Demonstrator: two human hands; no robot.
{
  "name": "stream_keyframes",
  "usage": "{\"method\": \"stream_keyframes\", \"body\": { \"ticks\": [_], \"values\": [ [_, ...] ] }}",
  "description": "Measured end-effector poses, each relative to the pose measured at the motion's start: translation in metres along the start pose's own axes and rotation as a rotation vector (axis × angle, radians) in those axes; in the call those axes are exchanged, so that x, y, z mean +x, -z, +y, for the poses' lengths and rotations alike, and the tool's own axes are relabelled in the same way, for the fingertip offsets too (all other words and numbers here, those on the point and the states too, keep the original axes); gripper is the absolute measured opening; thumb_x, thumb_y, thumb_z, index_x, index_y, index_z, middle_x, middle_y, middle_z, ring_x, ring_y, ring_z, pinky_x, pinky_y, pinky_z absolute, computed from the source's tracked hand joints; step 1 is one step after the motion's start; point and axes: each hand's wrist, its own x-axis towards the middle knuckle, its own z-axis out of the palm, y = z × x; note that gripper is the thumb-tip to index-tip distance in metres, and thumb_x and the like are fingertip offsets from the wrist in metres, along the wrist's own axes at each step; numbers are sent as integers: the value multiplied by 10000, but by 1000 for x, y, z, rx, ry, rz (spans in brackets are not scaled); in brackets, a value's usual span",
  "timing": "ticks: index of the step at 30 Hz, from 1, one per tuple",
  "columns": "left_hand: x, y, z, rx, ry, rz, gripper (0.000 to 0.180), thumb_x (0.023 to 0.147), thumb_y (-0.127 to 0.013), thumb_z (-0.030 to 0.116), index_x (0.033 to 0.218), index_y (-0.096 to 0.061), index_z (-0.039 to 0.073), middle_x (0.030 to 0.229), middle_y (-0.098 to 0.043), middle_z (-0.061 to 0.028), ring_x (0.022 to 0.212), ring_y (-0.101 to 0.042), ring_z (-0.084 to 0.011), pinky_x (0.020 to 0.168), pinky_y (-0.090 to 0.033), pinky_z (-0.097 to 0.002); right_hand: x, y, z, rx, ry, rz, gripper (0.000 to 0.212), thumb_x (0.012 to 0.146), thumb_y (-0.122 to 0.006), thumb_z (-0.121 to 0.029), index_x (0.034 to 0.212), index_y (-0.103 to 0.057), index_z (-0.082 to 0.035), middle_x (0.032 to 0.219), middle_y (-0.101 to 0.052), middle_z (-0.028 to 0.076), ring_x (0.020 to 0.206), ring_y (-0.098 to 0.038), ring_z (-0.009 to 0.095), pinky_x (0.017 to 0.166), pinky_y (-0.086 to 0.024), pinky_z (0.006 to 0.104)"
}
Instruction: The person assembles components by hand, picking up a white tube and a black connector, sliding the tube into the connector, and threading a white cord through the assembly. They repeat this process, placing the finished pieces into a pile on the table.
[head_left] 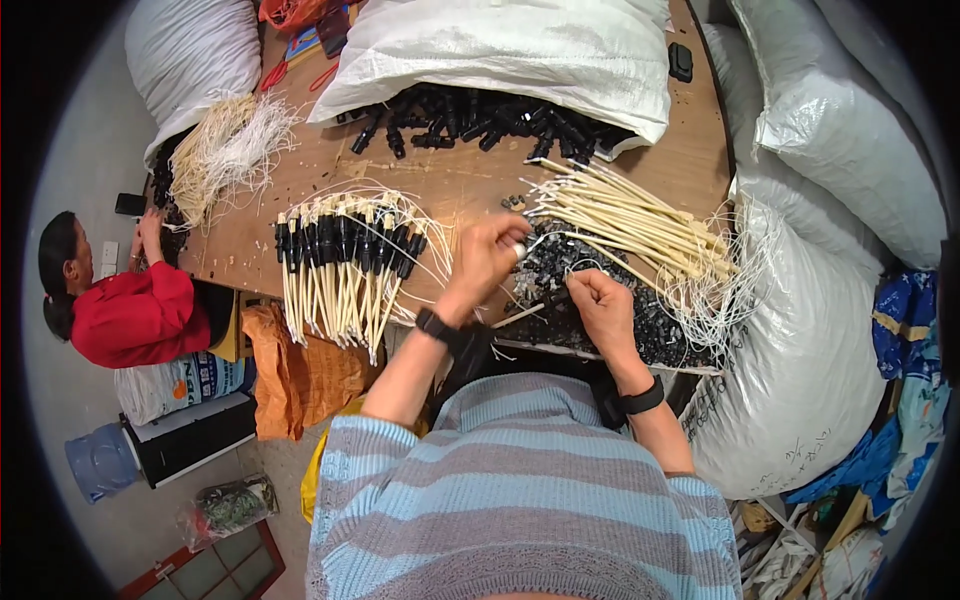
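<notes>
My left hand [487, 258] is closed in a pinch over the pile of small black parts [545, 280], with white wrapping on one finger. A thin white strand [545, 238] shows beside its fingertips; whether they grip it is hard to see. My right hand [604, 308] is also closed, thumb against the bent fingers, above the same pile; what it pinches is too small to make out. Just beyond the hands lies a bundle of cream sticks [630, 215] with white strings at the right end. To the left, several cream sticks with black fittings [335, 240] lie in a row.
A large white sack [500, 60] spills black tubular fittings [470, 118] at the back of the wooden table [390, 165]. Bulging white sacks [800, 350] stand along the right. At the left, a person in red [145, 310] works beside another pile of strings [235, 150].
</notes>
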Motion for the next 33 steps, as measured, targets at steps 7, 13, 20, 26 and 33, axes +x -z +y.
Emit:
{"method": "stream_keyframes", "body": {
  "ticks": [7, 13, 20, 26, 33],
  "values": [
    [-36, -34, 42, 140, -426, -3, 281, 715, -644, -69, 937, -735, 78, 896, -674, -74, 806, -644, -205, 704, -509, -297, 12, -5, 8, 43, -12, -30, 88, 843, -626, -60, 895, -694, -37, 607, -610, 24, 564, -547, 62, 522, -439, 256],
    [-35, -31, 36, -71, -167, 59, 365, 734, -604, -99, 1050, -713, 49, 844, -675, -51, 755, -629, -151, 670, -498, -263, 7, -9, -13, -376, 371, 238, 58, 861, -658, -117, 881, -678, -67, 668, -632, 117, 542, -615, 269, 500, -465, 324],
    [-32, -37, 24, -461, 214, 25, 151, 783, -630, -62, 917, -685, -17, 804, -636, 25, 699, -563, -28, 632, -459, -182, 6, -6, -15, -461, 592, 227, 70, 852, -681, -113, 902, -663, -68, 720, -659, 94, 564, -628, 275, 498, -477, 321],
    [-33, -23, 32, -34, 30, 127, 168, 682, -647, -31, 842, -675, 13, 799, -647, -41, 692, -582, -121, 635, -463, -246, 2, 10, -23, -375, 278, 59, 152, 826, -740, -193, 854, -657, -69, 612, -603, 107, 493, -580, 242, 466, -437, 322],
    [-26, -5, 48, 282, -443, -128, 397, 645, -653, 17, 1039, -678, 61, 902, -681, -127, 910, -638, -278, 757, -500, -341, 11, 46, -31, 595, -419, -410, 219, 925, -646, -136, 1094, -675, 0, 667, -558, -78, 520, -411, -5, 440, -283, 171]
  ]
}}
